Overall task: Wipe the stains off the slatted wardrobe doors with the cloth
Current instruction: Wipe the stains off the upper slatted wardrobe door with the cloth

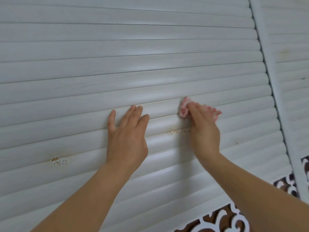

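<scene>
Head view looks up at a white slatted door [127, 52] that fills nearly the whole picture, its slats running side to side and tilting a little across the view. Left hand [127, 136] lies flat on the door near the middle, fingers straight and slightly spread, thumb out to the left, holding nothing. Right hand [204, 131] is to the right of it, fingers pressed over a pink and white cloth [184, 108] bunched against the slats; part of the cloth sticks out above and left of the fingertips and another part shows to their right, while the hand hides the rest, so how far the fingers curl round it cannot be told for sure. Between the two hands, on a slat edge just below and left of the cloth, runs a thin speckled brown stain [178, 131], its right end hidden by the right hand. A bigger rusty speckled stain [58, 160] sits on the door well left of the left hand and lower. A tiny brown spot [236, 142] lies right of the right hand. At the door's right edge a dark gap [265, 64] parts it from a second slatted door [292, 72]. Below the slats, at lower right, is a white cut-out scroll panel [222, 220] with dark openings, partly covered by the right forearm.
</scene>
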`<act>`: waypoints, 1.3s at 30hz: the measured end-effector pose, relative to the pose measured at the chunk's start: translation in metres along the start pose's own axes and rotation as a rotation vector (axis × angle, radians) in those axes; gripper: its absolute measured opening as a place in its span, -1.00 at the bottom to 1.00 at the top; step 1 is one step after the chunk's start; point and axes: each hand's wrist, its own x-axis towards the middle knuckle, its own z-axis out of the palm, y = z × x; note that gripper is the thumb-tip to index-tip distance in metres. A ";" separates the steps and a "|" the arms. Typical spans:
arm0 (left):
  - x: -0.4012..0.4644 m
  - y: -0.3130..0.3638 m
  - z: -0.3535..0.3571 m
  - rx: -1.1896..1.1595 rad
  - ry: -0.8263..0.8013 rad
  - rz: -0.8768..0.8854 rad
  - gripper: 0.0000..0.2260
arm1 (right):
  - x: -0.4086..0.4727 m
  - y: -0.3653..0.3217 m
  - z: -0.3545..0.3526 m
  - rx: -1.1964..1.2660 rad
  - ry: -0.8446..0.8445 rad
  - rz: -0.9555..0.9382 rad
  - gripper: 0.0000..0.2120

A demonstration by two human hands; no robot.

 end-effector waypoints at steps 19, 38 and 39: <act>-0.005 0.014 0.018 0.106 0.052 0.091 -0.51 | -0.031 0.035 -0.019 -0.319 -0.029 -0.434 -0.63; -0.008 0.013 0.021 0.105 0.076 0.091 -0.56 | -0.048 0.002 0.003 -0.253 0.017 -0.515 -0.62; -0.009 0.012 0.022 0.118 0.073 0.092 -0.54 | -0.043 0.014 -0.001 -0.272 0.013 -0.489 -0.63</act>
